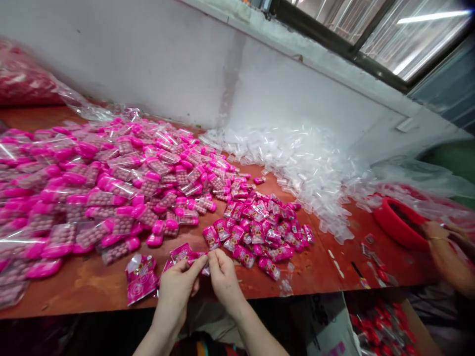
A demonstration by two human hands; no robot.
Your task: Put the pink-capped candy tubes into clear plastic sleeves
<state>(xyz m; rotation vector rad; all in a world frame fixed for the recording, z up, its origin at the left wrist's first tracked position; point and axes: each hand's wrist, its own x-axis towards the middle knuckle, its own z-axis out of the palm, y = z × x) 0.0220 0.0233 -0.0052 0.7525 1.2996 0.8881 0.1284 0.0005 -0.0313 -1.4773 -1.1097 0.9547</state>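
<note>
Just left of the heap of pink sachets (258,230), a pink wrapper (192,255) appears to lie roughly crosswise, its long axis running left to right; fingers hide its exact ends. It sits between the left hand (181,279) and right hand (223,277), fingertips nearly meeting, each pinching it. Its visible part looks glossy and crumpled.

Both bare forearms rise from the bottom edge, angling inward. The left hand (180,279) and the right hand (221,272) nearly meet at lower centre of the frame, backs upward, thumbs and fingertips pinched together, wrists slightly bent.
</note>
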